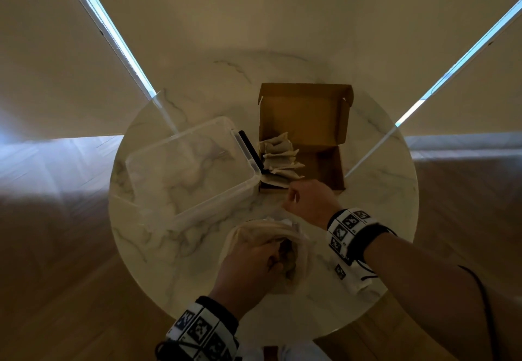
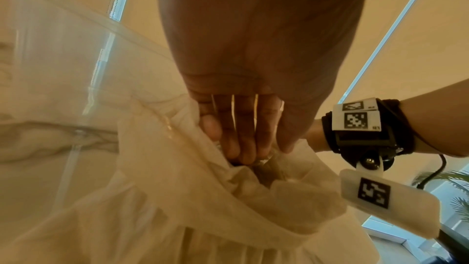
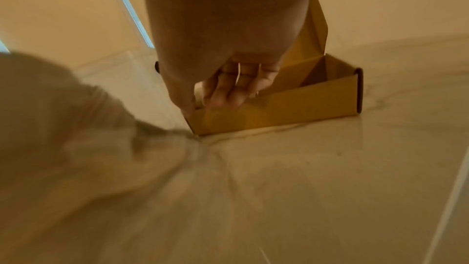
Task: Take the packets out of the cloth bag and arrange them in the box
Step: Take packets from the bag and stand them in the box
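Note:
On the round marble table a brown cardboard box (image 1: 330,168) stands with its lid tipped back. Several pale packets (image 1: 279,157) lie stacked along its left side. My right hand (image 1: 308,199) hovers over the box's near-left corner (image 3: 279,111). Its fingers (image 3: 228,91) are loosely curled, and I see nothing plainly held in them. In front of me lies the cream cloth bag (image 1: 254,233), its mouth open. My left hand (image 1: 248,264) grips the bag's rim (image 2: 177,198), fingers (image 2: 243,144) curled into the opening. What is inside the bag is hidden.
A clear plastic container (image 1: 192,162) sits left of the box, and a black object (image 1: 250,148) lies between the two. Bare marble (image 1: 375,191) shows to the right of the box. Beyond the table edge is wooden floor.

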`<state>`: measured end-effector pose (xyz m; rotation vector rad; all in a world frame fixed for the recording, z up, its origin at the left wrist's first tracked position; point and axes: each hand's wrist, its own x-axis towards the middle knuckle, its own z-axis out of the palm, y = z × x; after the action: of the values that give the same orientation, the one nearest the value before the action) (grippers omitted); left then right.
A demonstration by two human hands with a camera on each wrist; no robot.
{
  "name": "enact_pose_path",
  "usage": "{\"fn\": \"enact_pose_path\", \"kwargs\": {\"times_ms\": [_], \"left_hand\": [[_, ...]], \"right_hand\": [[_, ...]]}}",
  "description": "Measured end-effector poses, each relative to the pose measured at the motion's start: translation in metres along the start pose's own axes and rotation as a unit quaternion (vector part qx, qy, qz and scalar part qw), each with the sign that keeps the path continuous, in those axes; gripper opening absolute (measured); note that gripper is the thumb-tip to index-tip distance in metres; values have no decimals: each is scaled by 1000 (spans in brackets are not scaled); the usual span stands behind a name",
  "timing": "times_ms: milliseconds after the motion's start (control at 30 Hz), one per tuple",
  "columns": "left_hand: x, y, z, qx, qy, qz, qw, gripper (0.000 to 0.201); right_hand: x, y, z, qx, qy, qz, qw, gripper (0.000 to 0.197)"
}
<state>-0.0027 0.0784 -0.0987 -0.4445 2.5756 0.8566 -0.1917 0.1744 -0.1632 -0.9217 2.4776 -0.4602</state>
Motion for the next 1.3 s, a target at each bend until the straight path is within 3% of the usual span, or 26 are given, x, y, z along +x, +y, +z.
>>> {"fn": "enact_pose_path", "kwargs": {"times_ms": [233, 367, 533, 700, 800, 1167, 1300], "left_hand": [[-9, -3, 6, 9, 23, 7, 1000, 22], [-9, -6, 4, -1, 36, 23, 999, 21], [-8, -13, 3, -19, 38, 0, 999, 19], [-5, -13, 1, -8, 42, 0, 999, 23], [-2, -13, 1, -19, 38, -1, 999, 22], [-3, -16, 0, -38, 23, -23, 999, 22], [-3, -14, 1, -27, 24, -13, 999, 22]], "right_hand": [[16, -18, 3, -28, 31, -5, 999, 37], [40, -21, 3, -60, 45, 16, 997, 20], [56, -18, -8, -47, 73, 30, 996, 25], [73, -9, -17, -49, 122, 42, 990, 18], [79, -8, -16, -74, 120, 57, 988, 22], [59, -6, 9, 25, 113, 100, 988, 28], [47, -2, 15, 25, 89, 120, 988, 39]]}}
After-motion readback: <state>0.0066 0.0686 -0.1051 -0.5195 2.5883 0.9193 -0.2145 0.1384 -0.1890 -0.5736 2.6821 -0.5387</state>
